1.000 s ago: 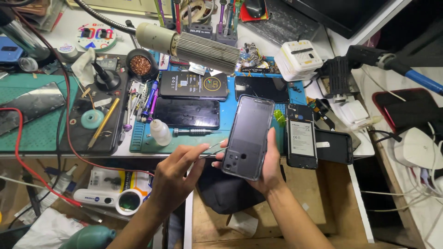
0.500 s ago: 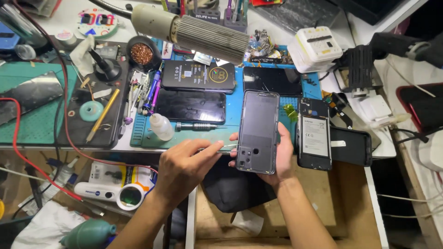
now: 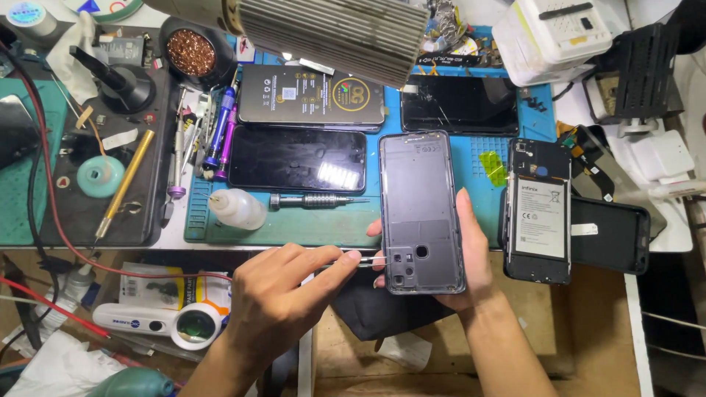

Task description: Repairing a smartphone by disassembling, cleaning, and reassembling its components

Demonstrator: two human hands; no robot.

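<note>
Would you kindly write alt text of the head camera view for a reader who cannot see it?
The right hand holds a grey phone back cover, inner side up, while the left hand brings thin tweezers to its lower left edge. Behind lie a blue repair mat with phones, a screwdriver and a small bottle.

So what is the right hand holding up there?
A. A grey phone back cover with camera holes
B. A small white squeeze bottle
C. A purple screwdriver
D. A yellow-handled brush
A: the right hand cradles the grey phone back cover, camera holes near its lower end, while the left hand brings thin tweezers to its edge.
</note>
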